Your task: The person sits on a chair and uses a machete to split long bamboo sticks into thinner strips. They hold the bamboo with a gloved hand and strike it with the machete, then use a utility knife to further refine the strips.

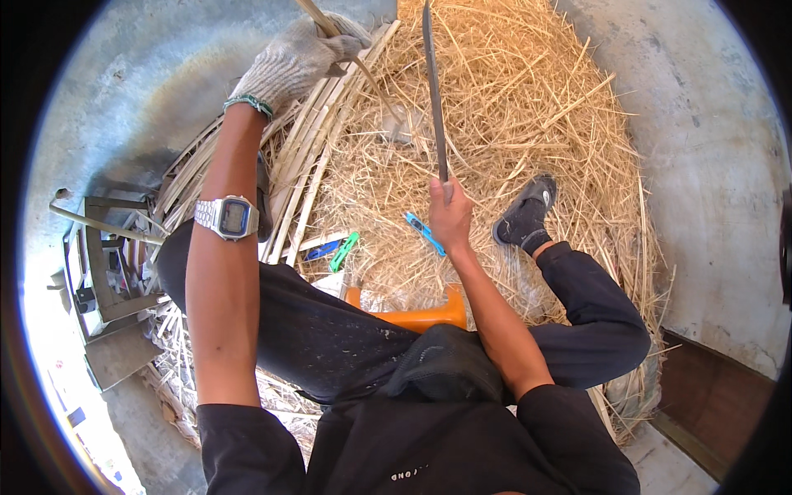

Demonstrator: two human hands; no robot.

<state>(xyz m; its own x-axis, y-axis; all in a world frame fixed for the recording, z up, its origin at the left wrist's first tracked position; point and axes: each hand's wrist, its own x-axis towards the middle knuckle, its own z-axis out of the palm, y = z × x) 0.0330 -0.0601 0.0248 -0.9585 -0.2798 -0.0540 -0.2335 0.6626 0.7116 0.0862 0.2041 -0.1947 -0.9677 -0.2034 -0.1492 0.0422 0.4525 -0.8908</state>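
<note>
Strip point(317, 16): one, pale, long and narrow, bamboo-like. Location: upper left, over the straw-like shavings, running out of view at the top edge. Handling, as judged: light, stiff along its length yet springy, dry rather than slippery, apt to splinter at the edges. Best hold: around the middle of a run, fingers gloved, well apart from any blade.

Left hand point(302, 59): in a knitted, pale grey glove point(271, 76); fingers curled around the strip.

Right hand point(450, 213): bare; closed about the knife's grip, blade pointing away from the body.

Knife point(434, 91): long, dark, narrow. Judged rigid, moderately weighty; to be held by the grip only. It stands apart from the strip.

Surroundings: shavings point(511, 91), a loose tan heap, soft and light; more strips point(307, 157), laid lengthwise beside the heap at left; three cutters, light blue point(425, 233), green point(344, 252) and dark blue point(322, 251), near the legs; orange stool point(421, 318), partly hidden; watch point(233, 218), silver, on the left wrist.

Writing: small white lettering on the black shirt point(355, 450); display marks on the watch, too small to tell. No label made out on the knife or strip.
</note>
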